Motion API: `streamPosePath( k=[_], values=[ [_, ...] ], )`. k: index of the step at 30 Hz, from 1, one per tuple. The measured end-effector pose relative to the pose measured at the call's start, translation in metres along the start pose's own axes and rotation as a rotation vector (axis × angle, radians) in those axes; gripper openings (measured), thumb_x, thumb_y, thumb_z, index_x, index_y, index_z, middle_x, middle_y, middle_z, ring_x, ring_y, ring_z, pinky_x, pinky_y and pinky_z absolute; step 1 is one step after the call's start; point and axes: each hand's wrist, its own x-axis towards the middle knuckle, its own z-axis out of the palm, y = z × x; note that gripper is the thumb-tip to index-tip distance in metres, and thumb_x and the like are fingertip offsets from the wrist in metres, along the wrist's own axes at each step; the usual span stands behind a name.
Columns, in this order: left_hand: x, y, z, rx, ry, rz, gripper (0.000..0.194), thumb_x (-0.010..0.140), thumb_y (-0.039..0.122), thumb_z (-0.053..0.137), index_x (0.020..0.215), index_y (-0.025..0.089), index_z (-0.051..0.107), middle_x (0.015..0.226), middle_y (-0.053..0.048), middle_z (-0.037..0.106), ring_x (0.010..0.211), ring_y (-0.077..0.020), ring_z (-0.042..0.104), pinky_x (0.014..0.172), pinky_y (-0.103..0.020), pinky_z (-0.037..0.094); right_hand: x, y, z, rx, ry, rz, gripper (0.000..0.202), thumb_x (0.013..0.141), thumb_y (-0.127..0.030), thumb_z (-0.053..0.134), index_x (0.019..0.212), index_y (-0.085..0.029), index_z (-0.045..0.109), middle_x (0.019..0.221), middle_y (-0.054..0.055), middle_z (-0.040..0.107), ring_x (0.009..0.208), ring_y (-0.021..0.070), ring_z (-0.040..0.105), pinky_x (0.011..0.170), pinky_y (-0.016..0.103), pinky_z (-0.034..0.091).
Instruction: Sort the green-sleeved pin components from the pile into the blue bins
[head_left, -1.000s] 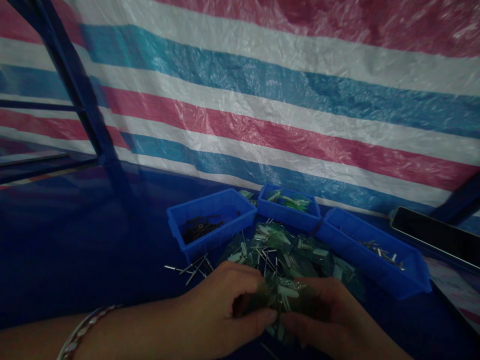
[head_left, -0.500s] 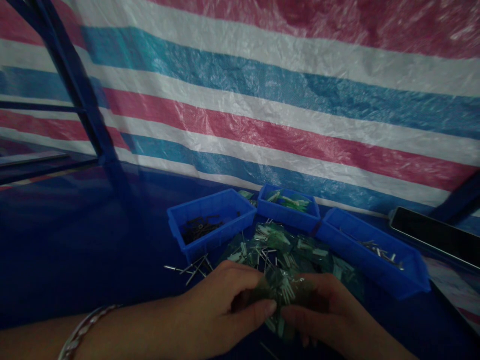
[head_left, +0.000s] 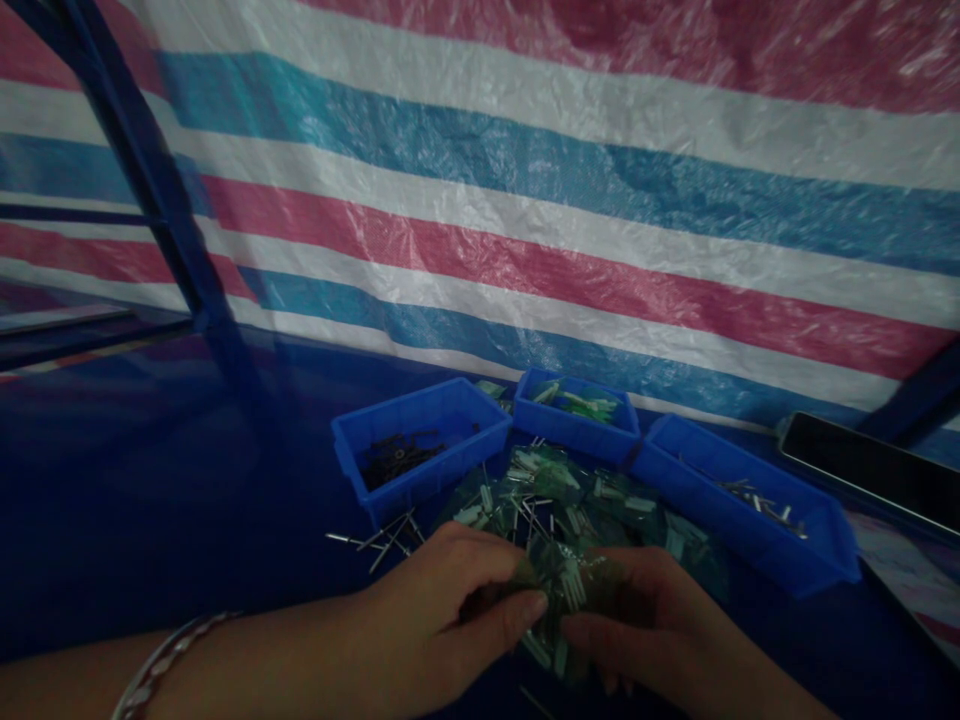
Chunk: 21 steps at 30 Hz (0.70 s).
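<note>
the left hand [head_left: 442, 610] and right hand [head_left: 645, 625] meet at the 6 o'clock edge of the view, fingers curled in toward each other and pinched together on a small clump of green bits [head_left: 570, 590] held between the two thumbs and forefingers; both hands are clenched on it, the left thumb tip almost touching the right one. the clump sits at the near edge of a loose pile [head_left: 555, 500] of green strips and thin metal pins spread on the dark blue table [head_left: 187, 500], directly at 12 o'clock from the hands. a few pins [head_left: 375, 540] lie scattered at 10 o'clock from the left hand, just beside the pile. three blue bins ring the far side of the pile: the left bin [head_left: 420, 445] at 11 o'clock holds dark small parts, the middle bin [head_left: 577, 410] at 12 o'clock holds pale green pieces, and the right bin [head_left: 750, 500] at 2 o'clock holds a few silver pins. a bracelet [head_left: 161, 665] circles the left wrist at 8 o'clock. a dark flat phone [head_left: 862, 470] lies at 3 o'clock, just past the right bin. behind everything hangs a tarp [head_left: 525, 200] striped red, white and blue, with a blue frame post [head_left: 142, 170] at 10 o'clock
</note>
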Motion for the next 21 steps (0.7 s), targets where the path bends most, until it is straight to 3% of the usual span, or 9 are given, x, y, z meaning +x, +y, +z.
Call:
streamPosePath(
  k=[14, 21],
  values=[
    [0.001, -0.002, -0.001, 0.002, 0.003, -0.002, 0.036, 0.093, 0.035, 0.036, 0.067, 0.016, 0.052, 0.060, 0.001, 0.047, 0.060, -0.0133, 0.047, 0.056, -0.021, 0.036, -0.002, -0.007, 0.001, -0.032, 0.024, 0.028, 0.041, 0.066, -0.057, 0.068, 0.065, -0.017, 0.057, 0.055, -0.005, 0.050, 0.046, 0.0055, 0.042, 0.043, 0.017, 0.035],
    [0.000, 0.000, -0.004, -0.001, -0.002, 0.002, 0.036, 0.093, 0.038, 0.035, 0.077, 0.015, 0.058, 0.065, 0.000, 0.050, 0.062, -0.0141, 0.047, 0.054, -0.021, 0.036, 0.001, 0.005, -0.002, 0.000, 0.000, -0.033, 0.036, 0.072, -0.052, 0.066, 0.073, -0.016, 0.058, 0.057, -0.004, 0.051, 0.045, 0.0051, 0.042, 0.041, 0.016, 0.033]
  ],
)
